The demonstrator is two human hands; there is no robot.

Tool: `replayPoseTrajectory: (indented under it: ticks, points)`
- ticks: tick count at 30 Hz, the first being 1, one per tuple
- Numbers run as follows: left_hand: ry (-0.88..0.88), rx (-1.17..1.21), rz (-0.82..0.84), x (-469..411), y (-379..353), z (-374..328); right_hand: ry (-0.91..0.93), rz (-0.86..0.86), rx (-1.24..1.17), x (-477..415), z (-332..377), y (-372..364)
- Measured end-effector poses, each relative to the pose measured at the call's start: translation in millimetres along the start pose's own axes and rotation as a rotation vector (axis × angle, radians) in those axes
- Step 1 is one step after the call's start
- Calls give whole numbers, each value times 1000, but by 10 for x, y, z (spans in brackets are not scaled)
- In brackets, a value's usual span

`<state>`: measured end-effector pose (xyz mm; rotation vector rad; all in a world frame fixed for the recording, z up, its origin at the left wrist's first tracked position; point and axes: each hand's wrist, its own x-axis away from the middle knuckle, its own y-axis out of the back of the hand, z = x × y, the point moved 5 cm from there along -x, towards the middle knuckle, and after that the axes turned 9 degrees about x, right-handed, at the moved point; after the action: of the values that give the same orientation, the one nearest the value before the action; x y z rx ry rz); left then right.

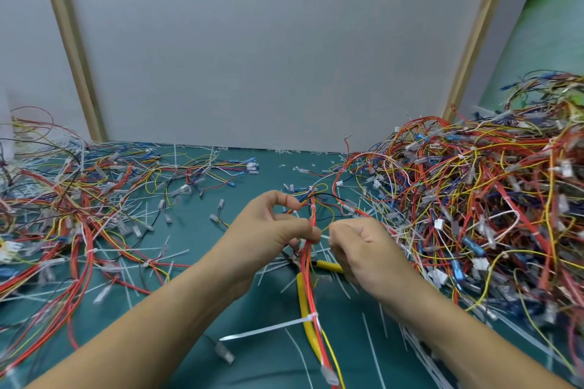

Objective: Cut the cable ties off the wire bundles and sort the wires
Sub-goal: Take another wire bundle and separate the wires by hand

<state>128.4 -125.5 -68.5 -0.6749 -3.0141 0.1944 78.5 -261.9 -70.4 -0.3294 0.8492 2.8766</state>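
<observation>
Wire bundle (pixel 307 287), red and yellow, is pinched by left hand (pixel 265 230); right hand (pixel 369 249) grips its white cable tie (pixel 325 236).

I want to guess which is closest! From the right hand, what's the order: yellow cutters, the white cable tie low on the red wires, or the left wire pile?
1. Yellow cutters, just under the right hand.
2. White cable tie, lower down, nearer the person.
3. Left wire pile, far across the table.
</observation>
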Motion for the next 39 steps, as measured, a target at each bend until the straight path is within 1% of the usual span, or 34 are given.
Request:
replayPoseTrajectory:
  ticks: [2, 3, 4, 7, 8, 10, 12, 13, 15, 16, 17, 18, 19, 20, 22, 23, 24, 26, 28, 29, 31, 33, 35, 39]
  points:
    - [-8, -33, 51, -2, 1, -16, -42, 2, -60, -7, 1, 10]
    - [-39, -42, 46, -12, 23, -40, -73, 10, -108, -6, -7, 12]
    - [-88, -43, -3, -35, 70, -75, -104, 18, -163, -1, -19, 18]
    - [-245, -88, -289, -102, 317, -159, -173, 22, -328, 13, -32, 60]
    - [-280, -102, -362, -104, 379, -174, -191, 16, -380, 14, -30, 71]
    - [-317, -122, -417, -112, 434, -186, -216, 3, -463, 16, -40, 91]
    - [-383, -199, -384, -113, 404, -214, -214, 11, -515, 13, -27, 100]
    - [-458, -294, -342, -92, 358, -240, -206, 30, -544, 11, -14, 94]
    - [-657, -624, -220, -3, 199, -287, -190, 96, -630, 13, 23, 59]
    - [-722, -792, -138, 40, 103, -272, -181, 139, -679, 20, 43, 33]
    - [-740, -917, -62, 62, 33, -233, -167, 188, -725, 28, 61, 4]
    - [-714, -983, -6, 59, -3, -185, -148, 237, -757, 37, 75, -22]
    - [-672, -991, 27, 44, -11, -143, -129, 287, -773, 46, 89, -41]
    - [-628, -956, 49, 26, -7, -118, -115, 335, -775, 51, 97, -56]
    - [-566, -802, 70, 11, 9, -120, -110, 398, -745, 56, 97, -66]
    - [-547, -741, 74, 7, 12, -131, -115, 402, -706, 48, 87, -55]
    - [-535, -705, 72, 6, 15, -141, -125, 364, -636, 30, 62, -26]
    - [-528, -709, 68, 14, 12, -147, -142, 165, -419, -22, -9, 99]
    - [-589, -828, 72, 45, -17, -143, -172, -52, -209, -58, -57, 258]
    - [-641, -906, 77, 71, -46, -147, -191, -95, -141, -68, -78, 299]
    - [-751, -1063, 93, 130, -121, -166, -213, -54, -34, -71, -91, 272]
    - [-821, -1194, 113, 172, -182, -164, -202, 9, 14, -56, -97, 199]
    - [-829, -1244, 136, 185, -198, -149, -219, 57, -42, -45, -90, 171]
    - [-800, -1243, 169, 175, -152, -157, -298, 132, -137, -45, -86, 197]
